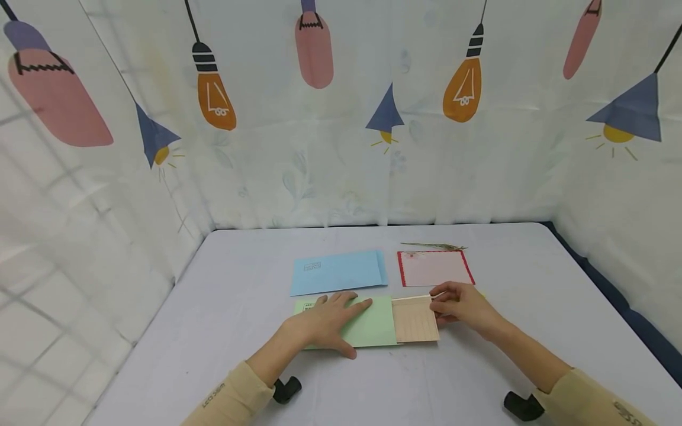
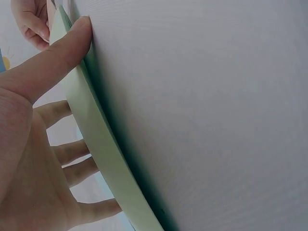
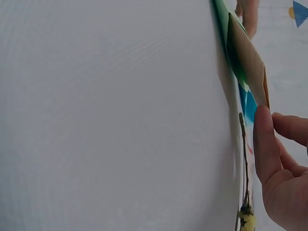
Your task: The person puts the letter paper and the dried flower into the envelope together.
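In the head view, a pale green envelope [image 1: 378, 328] lies on the table, its open end toward the right. My left hand [image 1: 331, 319] rests on it with fingers spread; in the left wrist view its thumb [image 2: 72, 43] lies along the near edge. From the envelope's right end sticks out a tan lined sheet of letter paper [image 1: 415, 320], the rest hidden inside. My right hand [image 1: 462, 305] pinches the sheet's right edge between thumb and fingers. The right wrist view shows the paper [image 3: 249, 55] bowed and slightly raised at that grip.
Behind the green envelope lies a blue envelope [image 1: 338, 272]. To its right are a red-bordered card [image 1: 434, 269] and a thin green sprig [image 1: 434, 245]. A dried stem with yellow flowers [image 3: 248, 221] lies beside my right hand. Printed curtains [image 1: 341, 177] stand behind the white table [image 1: 240, 278].
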`<move>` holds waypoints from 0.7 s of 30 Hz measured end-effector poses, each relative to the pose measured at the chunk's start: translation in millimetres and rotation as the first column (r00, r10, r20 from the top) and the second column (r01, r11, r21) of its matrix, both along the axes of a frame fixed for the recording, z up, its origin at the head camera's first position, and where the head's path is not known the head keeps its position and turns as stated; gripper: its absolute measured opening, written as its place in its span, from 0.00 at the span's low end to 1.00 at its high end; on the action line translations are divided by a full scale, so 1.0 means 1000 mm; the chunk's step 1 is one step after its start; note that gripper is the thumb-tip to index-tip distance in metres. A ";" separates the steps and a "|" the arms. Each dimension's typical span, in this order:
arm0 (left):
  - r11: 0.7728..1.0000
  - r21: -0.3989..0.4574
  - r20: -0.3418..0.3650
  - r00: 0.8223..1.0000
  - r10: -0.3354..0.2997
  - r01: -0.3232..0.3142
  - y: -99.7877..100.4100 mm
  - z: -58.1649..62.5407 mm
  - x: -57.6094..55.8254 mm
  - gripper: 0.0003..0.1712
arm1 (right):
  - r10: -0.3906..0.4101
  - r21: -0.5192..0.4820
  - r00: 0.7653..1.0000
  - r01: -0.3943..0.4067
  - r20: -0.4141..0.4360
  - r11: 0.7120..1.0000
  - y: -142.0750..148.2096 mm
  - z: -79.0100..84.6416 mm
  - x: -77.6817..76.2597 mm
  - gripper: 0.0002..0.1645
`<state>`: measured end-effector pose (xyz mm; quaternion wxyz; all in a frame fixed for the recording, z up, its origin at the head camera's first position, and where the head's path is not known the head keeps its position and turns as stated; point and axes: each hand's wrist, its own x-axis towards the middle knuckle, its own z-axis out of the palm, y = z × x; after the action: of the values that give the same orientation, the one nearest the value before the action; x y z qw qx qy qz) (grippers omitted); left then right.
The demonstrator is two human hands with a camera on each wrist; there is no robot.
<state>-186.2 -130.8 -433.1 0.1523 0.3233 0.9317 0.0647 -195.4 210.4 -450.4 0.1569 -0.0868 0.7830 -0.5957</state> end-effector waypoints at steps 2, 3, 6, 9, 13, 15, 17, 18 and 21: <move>1.000 0.003 -0.001 1.000 0.001 -0.001 0.000 0.000 0.000 0.62 | 0.008 -0.007 1.000 -0.008 0.005 1.000 -0.002 -0.001 0.000 0.25; 1.000 0.004 -0.002 1.000 0.001 -0.001 0.000 0.000 0.000 0.62 | 0.018 -0.012 1.000 -0.018 0.003 1.000 -0.003 0.000 0.000 0.26; 1.000 0.006 -0.003 1.000 0.003 -0.003 -0.001 0.000 0.000 0.62 | 0.046 -0.020 0.999 -0.046 0.003 0.999 -0.007 0.000 0.001 0.26; 1.000 0.007 0.001 1.000 0.006 -0.006 -0.001 -0.001 0.000 0.62 | 0.056 -0.022 0.998 -0.056 0.005 0.998 -0.011 0.000 0.001 0.26; 1.000 0.006 0.000 1.000 0.008 -0.008 -0.001 -0.001 0.001 0.62 | 0.054 -0.017 0.999 -0.054 -0.001 0.998 -0.017 -0.002 0.001 0.25; 1.000 0.003 -0.001 1.000 0.008 -0.008 -0.001 0.000 0.002 0.62 | 0.051 -0.017 0.999 -0.051 -0.002 0.999 -0.019 -0.002 0.000 0.25; 1.000 0.001 -0.002 1.000 0.006 -0.006 -0.001 0.001 0.002 0.62 | 0.045 -0.015 0.999 -0.045 0.002 0.999 -0.022 -0.003 0.000 0.25; 1.000 0.000 -0.002 1.000 0.005 -0.005 -0.001 0.001 0.002 0.62 | 0.045 -0.015 0.999 -0.044 0.005 0.999 -0.023 -0.003 0.000 0.25; 1.000 -0.001 0.003 1.000 0.008 -0.008 0.000 0.003 0.002 0.62 | 0.053 -0.021 0.999 -0.052 0.009 0.998 -0.028 -0.003 0.000 0.26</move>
<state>-183.7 -130.9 -430.3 0.1536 0.3196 0.9327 0.0654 -195.9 182.3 -453.6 0.1752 -0.1062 0.7733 -0.6000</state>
